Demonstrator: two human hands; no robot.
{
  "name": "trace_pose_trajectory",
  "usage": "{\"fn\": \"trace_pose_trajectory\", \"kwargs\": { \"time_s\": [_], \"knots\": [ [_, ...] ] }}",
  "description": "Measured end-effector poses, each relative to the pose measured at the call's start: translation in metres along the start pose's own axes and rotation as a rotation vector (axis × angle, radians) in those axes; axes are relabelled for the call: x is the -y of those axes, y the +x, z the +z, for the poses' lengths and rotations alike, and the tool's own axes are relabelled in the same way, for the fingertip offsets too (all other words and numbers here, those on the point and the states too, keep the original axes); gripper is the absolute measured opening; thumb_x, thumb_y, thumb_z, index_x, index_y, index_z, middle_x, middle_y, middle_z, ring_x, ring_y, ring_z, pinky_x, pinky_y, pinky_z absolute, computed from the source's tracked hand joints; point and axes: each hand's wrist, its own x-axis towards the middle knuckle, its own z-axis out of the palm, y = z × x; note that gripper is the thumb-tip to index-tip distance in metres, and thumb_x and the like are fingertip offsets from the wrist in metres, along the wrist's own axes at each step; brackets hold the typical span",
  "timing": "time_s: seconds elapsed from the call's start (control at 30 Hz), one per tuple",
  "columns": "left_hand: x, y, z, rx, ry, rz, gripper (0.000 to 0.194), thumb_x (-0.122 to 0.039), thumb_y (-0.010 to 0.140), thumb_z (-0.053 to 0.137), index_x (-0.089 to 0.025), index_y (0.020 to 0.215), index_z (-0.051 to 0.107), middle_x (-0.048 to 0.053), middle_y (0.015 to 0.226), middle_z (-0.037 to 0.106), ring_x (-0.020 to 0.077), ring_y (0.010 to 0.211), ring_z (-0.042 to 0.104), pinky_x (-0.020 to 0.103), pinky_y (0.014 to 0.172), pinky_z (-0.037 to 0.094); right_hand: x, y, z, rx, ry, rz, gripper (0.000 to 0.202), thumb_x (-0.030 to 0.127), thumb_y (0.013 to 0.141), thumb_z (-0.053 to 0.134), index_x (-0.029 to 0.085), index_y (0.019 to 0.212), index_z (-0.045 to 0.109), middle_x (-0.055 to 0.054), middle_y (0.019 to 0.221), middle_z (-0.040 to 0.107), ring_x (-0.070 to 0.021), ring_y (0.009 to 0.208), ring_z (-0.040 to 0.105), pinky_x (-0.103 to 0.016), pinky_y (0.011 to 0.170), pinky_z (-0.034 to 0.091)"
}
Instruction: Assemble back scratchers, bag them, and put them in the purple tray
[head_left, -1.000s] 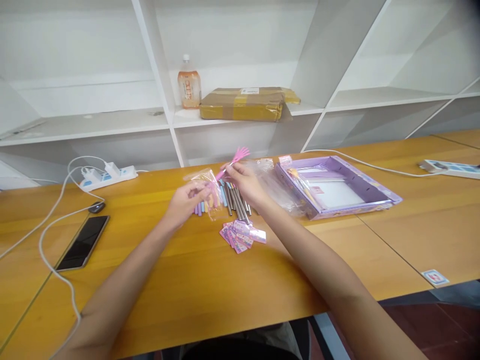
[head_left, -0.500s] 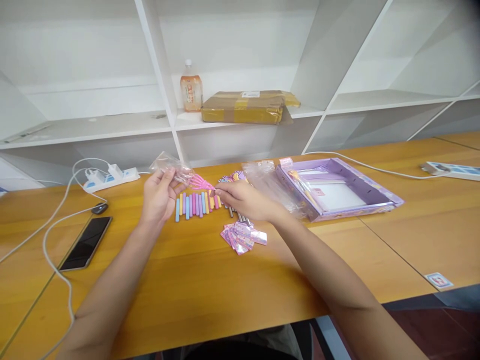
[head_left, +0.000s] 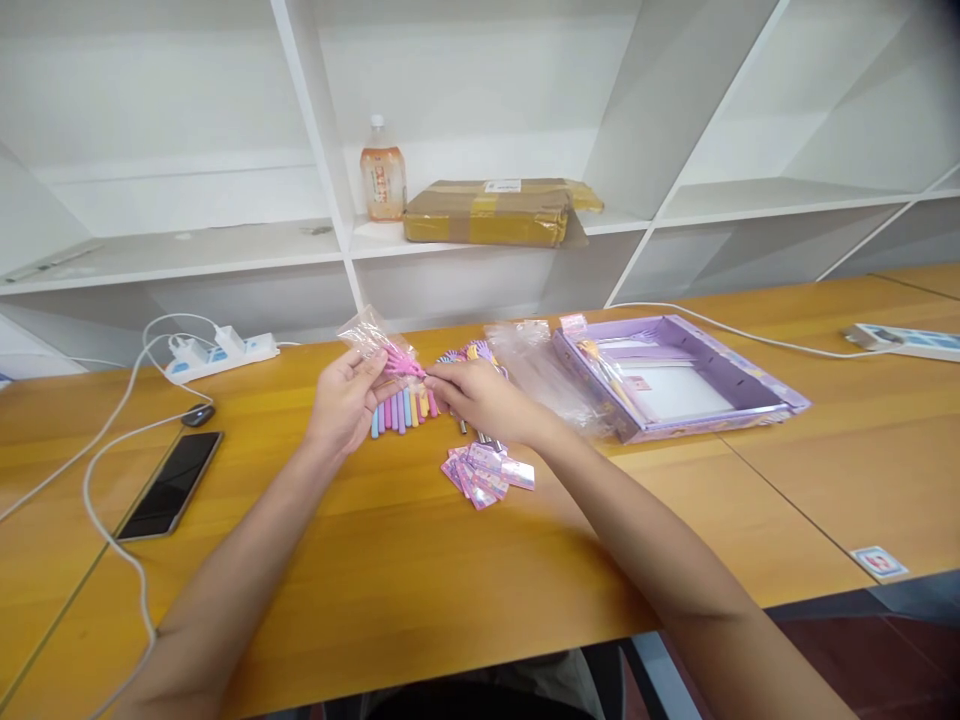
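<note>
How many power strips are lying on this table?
2: one power strip at the back left, with plugs in it, and a second strip at the far right, partly cut off by the picture's edge. Others could be out of view.

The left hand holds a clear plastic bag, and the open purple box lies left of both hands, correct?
Not quite: the head view shows the open purple box lying to the right of both the left hand and the right hand. The left hand does hold a clear plastic bag.
</note>
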Motion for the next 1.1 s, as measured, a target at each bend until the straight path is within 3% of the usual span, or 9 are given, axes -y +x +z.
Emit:
{"fn": "trace_pose_trajectory", "kwargs": {
  "time_s": [0.13, 0.27, 0.43, 0.57, 0.87, 0.97, 1.1],
  "knots": [
    [-0.002, 0.001, -0.001, -0.050, -0.055, 0.071, 0.033, -0.037, 0.082, 0.091, -0.014, 0.097, 0.073, 0.008, 0.099, 0.080, 0.0232, 0.095, 0.080, 0.042, 0.092, 0.069, 0.002, -0.001, 0.000, -0.007, 0.078, 0.068, 0.029, 0.038, 0.110, 0.048, 0.022, 0.087, 0.057, 0.001, 0.077, 0.066, -0.0143, 0.069, 0.060, -0.029, 0.070, 0.043],
    [-0.018, 0.013, -0.017, -0.185, -0.112, 0.214, 0.025, -0.034, 0.084, 0.090, -0.015, 0.091, 0.075, 0.006, 0.094, 0.081, 0.0182, 0.089, 0.080, 0.030, 0.084, 0.069, 0.004, -0.007, -0.022, 0.139, 0.138, 0.173, 0.016, 0.035, 0.106, 0.055, 0.021, 0.098, 0.059, 0.001, 0.081, 0.068, -0.0126, 0.062, 0.057, -0.027, 0.058, 0.041],
    [-0.030, 0.024, -0.033, -0.269, -0.181, 0.230, 0.017, -0.030, 0.087, 0.087, -0.018, 0.089, 0.075, 0.005, 0.093, 0.083, 0.0157, 0.087, 0.081, 0.023, 0.078, 0.068, 0.003, -0.013, -0.049, 0.289, 0.247, 0.115, 0.015, 0.028, 0.105, 0.054, 0.020, 0.100, 0.065, -0.001, 0.087, 0.070, -0.0120, 0.069, 0.060, -0.027, 0.064, 0.046],
    [-0.023, 0.020, -0.027, -0.201, -0.179, 0.173, 0.019, -0.033, 0.088, 0.087, -0.019, 0.090, 0.075, 0.006, 0.095, 0.083, 0.0179, 0.091, 0.081, 0.028, 0.085, 0.069, 0.000, -0.014, -0.051, 0.296, 0.270, 0.144, 0.021, 0.035, 0.104, 0.059, 0.018, 0.101, 0.071, -0.001, 0.087, 0.072, -0.0102, 0.063, 0.058, -0.027, 0.060, 0.046],
    [-0.008, -0.003, 0.001, 0.048, -0.120, 0.068, 0.031, -0.038, 0.084, 0.090, -0.017, 0.099, 0.073, 0.009, 0.106, 0.082, 0.0262, 0.107, 0.080, 0.036, 0.090, 0.068, 0.000, -0.010, -0.033, 0.282, 0.243, 0.130, 0.019, 0.036, 0.102, 0.063, 0.020, 0.099, 0.073, 0.002, 0.080, 0.074, -0.0084, 0.052, 0.056, -0.026, 0.052, 0.043],
    [-0.007, -0.006, 0.006, 0.068, -0.104, 0.050, 0.034, -0.039, 0.082, 0.092, -0.018, 0.101, 0.072, 0.009, 0.106, 0.081, 0.0261, 0.107, 0.080, 0.036, 0.088, 0.068, 0.004, -0.010, -0.028, 0.197, 0.173, 0.168, 0.023, 0.041, 0.100, 0.068, 0.020, 0.093, 0.074, 0.003, 0.073, 0.072, -0.0092, 0.050, 0.055, -0.027, 0.051, 0.041],
    [-0.003, -0.012, 0.013, 0.082, -0.085, -0.009, 0.041, -0.040, 0.078, 0.095, -0.018, 0.103, 0.071, 0.008, 0.106, 0.081, 0.0239, 0.099, 0.080, 0.034, 0.081, 0.068, 0.007, -0.008, -0.021, -0.035, -0.018, 0.115, 0.035, 0.049, 0.098, 0.075, 0.019, 0.081, 0.068, 0.001, 0.071, 0.070, -0.0116, 0.060, 0.057, -0.028, 0.059, 0.039]
  ]
}}
